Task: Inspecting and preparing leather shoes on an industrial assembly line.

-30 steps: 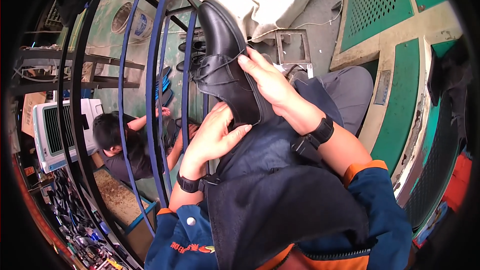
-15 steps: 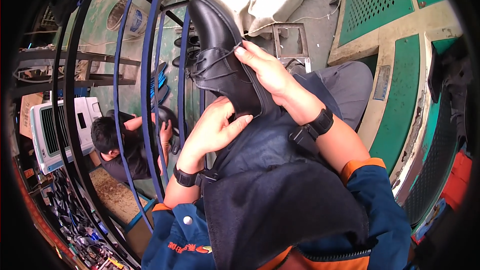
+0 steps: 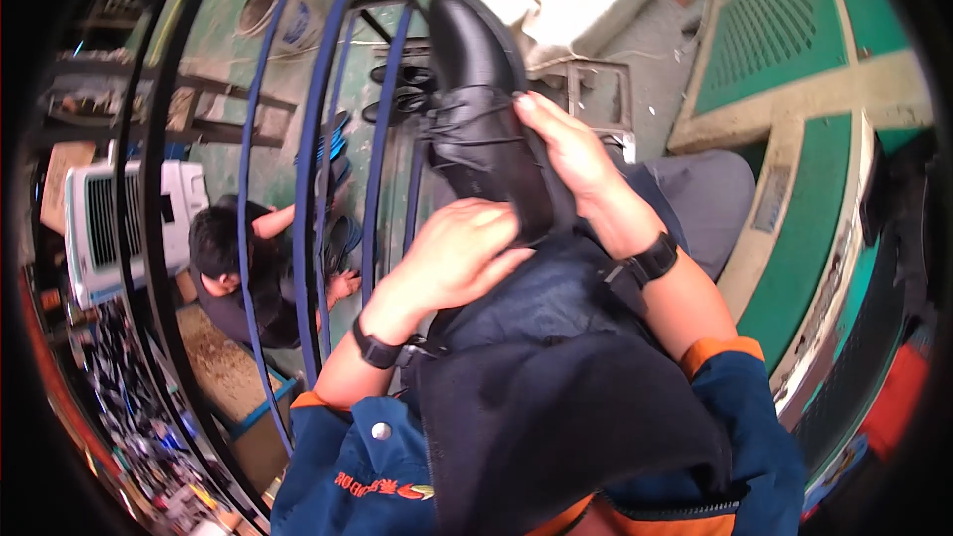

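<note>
The person's left hand [image 3: 459, 250] grasps a black laced shoe [image 3: 476, 55] at its opening, some fingers hidden; the right hand [image 3: 578, 151] grips its three-o'clock side. The shoe is at twelve o'clock, blue bars [image 3: 309, 129] at ten, a co-worker [image 3: 222, 306] at nine.

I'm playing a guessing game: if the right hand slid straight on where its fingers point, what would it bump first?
The black shoe. The right hand seems to touch its edge, though depth is hard to judge.
</note>
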`<state>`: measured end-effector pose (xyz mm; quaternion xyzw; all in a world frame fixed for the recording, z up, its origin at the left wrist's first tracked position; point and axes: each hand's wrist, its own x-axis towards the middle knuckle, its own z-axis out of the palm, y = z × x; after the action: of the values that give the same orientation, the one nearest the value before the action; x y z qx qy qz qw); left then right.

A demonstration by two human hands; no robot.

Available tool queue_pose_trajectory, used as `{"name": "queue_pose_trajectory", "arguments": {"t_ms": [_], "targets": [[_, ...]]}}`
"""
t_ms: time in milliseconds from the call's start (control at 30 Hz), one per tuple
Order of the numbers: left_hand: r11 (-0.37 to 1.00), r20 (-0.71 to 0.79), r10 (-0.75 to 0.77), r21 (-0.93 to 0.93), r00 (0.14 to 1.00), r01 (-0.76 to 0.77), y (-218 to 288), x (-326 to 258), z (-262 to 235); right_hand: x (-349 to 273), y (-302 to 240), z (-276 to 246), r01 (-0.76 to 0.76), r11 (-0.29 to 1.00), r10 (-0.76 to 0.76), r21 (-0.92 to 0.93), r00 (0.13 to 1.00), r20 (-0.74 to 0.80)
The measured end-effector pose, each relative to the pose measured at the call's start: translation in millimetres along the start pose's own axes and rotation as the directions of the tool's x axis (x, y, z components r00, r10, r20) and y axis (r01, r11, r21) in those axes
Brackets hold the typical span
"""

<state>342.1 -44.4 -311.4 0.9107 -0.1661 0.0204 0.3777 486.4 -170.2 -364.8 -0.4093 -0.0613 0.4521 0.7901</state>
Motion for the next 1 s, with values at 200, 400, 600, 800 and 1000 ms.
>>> {"name": "queue_pose_trajectory", "arguments": {"t_ms": [200, 400, 600, 800, 1000], "targets": [[1.000, -0.224, -0.006, -0.021, 0.974, 0.002, 6, 7, 8, 10, -17, 1, -0.263, 0.946, 0.240, 0.188, 0.961, 0.136], [0.992, -0.411, -0.107, -0.111, 0.905, 0.067, 1, -3, -12, 23, -28, 17, -0.220, 0.974, 0.211, 0.063, 0.970, 0.124], [0.457, -0.429, -0.748, -0.886, 0.506, -0.076, -93, -37, -3, 23, -31, -3, -0.159, 0.975, 0.175, -0.157, 0.980, 0.091], [0.034, -0.040, -0.891, -0.999, 0.452, -0.022, -188, -112, 88, -7, -21, -58, -0.239, 0.961, 0.237, -0.137, 0.971, -0.033], [-0.152, 0.194, -0.980, -0.861, 0.036, 0.486, -240, -166, 163, -54, -22, -103, -0.266, 0.962, 0.244, -0.061, 0.938, -0.246]]}}
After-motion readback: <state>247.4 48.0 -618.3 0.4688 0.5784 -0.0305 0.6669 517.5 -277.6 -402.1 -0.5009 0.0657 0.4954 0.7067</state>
